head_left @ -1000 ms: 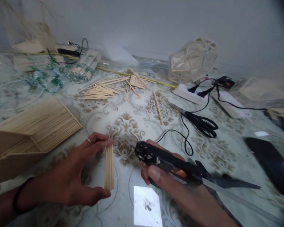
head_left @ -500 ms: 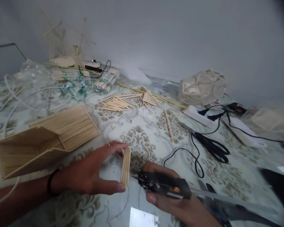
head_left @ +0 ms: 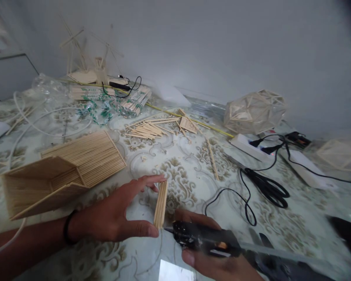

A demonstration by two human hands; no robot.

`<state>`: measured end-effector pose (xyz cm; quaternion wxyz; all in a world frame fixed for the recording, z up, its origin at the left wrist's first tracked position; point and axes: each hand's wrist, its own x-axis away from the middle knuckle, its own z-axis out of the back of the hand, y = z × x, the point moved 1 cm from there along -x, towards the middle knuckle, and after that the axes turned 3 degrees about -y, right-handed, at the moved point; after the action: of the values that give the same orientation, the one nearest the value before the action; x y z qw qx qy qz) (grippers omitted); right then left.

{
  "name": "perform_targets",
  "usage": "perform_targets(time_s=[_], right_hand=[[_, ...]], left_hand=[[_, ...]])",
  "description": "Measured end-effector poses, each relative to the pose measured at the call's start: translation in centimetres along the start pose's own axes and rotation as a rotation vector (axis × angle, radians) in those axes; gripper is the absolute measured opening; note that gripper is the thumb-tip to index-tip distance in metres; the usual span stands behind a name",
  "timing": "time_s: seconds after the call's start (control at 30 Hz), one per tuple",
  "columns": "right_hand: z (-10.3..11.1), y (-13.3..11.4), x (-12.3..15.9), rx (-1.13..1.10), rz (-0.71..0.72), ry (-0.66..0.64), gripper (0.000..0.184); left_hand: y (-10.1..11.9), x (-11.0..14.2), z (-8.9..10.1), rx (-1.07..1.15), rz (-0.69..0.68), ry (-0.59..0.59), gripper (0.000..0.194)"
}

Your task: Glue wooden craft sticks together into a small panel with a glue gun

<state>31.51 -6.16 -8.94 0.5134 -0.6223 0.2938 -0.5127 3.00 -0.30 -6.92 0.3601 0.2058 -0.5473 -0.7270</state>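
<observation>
Between the thumb and fingers of my left hand (head_left: 117, 212) is a small panel of wooden sticks (head_left: 161, 204), gripped at its two ends and tilted up from the table. My right hand (head_left: 219, 253) is wrapped round a black hot glue gun (head_left: 207, 238). Its nozzle points left, close to the lower end of the panel; whether they touch I cannot tell. A clear glue stick (head_left: 269, 249) sticks out of the gun's back. Left of my hands lies an open box built of wooden sticks (head_left: 64, 171).
Loose sticks (head_left: 146, 129) and a small stick piece (head_left: 188, 124) lie further back. To the right are black-handled scissors (head_left: 266, 187), a power strip (head_left: 251, 148) with cords and a dark phone-like slab (head_left: 345, 234). A geometric stick frame (head_left: 256, 111) stands behind; bagged sticks (head_left: 136, 101) lie back left.
The view has swung left and up. The glue gun's nozzle has come from beyond the panel's upper part down to its lower end. The panel stays in my left hand, now more tilted.
</observation>
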Motion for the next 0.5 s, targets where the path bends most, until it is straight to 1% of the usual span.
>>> perform_targets(time_s=[0.07, 0.13, 0.33, 0.5], right_hand=[[0.09, 0.03, 0.08, 0.029, 0.004, 0.008, 0.056], [0.14, 0.02, 0.14, 0.051, 0.013, -0.012, 0.054], [0.37, 0.36, 0.35, 0.03, -0.001, -0.035, 0.056], [0.58, 0.5, 0.31, 0.07, 0.007, -0.07, 0.053]], left_hand=[[-0.15, -0.02, -0.03, 0.012, 0.007, -0.007, 0.094], [-0.27, -0.01, -0.04, 0.016, 0.01, -0.008, 0.095], [-0.25, -0.06, -0.06, 0.017, -0.013, -0.005, 0.094], [-0.13, -0.16, -0.01, 0.033, -0.034, -0.007, 0.094]])
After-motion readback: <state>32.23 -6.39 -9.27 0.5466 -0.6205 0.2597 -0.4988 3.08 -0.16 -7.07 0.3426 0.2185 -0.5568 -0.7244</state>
